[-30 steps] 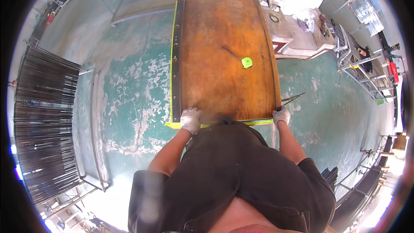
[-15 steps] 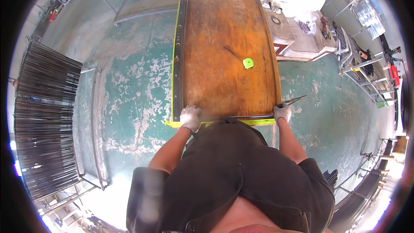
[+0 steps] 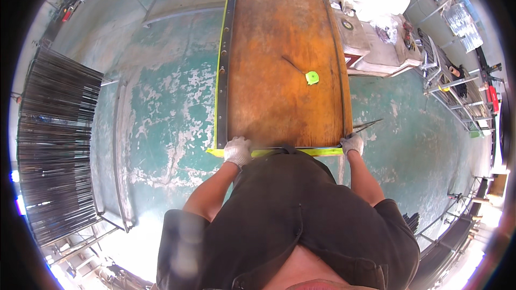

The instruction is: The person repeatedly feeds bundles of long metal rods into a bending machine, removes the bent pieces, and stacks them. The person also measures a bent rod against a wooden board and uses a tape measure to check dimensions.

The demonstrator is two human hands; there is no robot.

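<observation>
Two dark strips (image 3: 368, 124), probably light and springy, best held by their ends, jut from our closed right hand (image 3: 352, 144); how our left hand (image 3: 237, 151) grips, we cannot tell.

Dark short-sleeved, open-necked shirt (image 3: 263, 204); whitish knit gloves (image 3: 237, 152), both hands (image 3: 352, 144).

1. Tabletop (image 3: 269, 75), 12 o'clock: orange-brown, darker blotches.
2. Tape measure (image 3: 312, 78): bright lime green.
3. Gloves (image 3: 237, 151): both off-white.
4. Floor (image 3: 158, 94), 10 o'clock: green, pale flaked patches.
5. Rods (image 3: 56, 142), 9 o'clock: near-black stripes.
6. Shirt (image 3: 263, 209), 6 o'clock: dark brown-black.
</observation>
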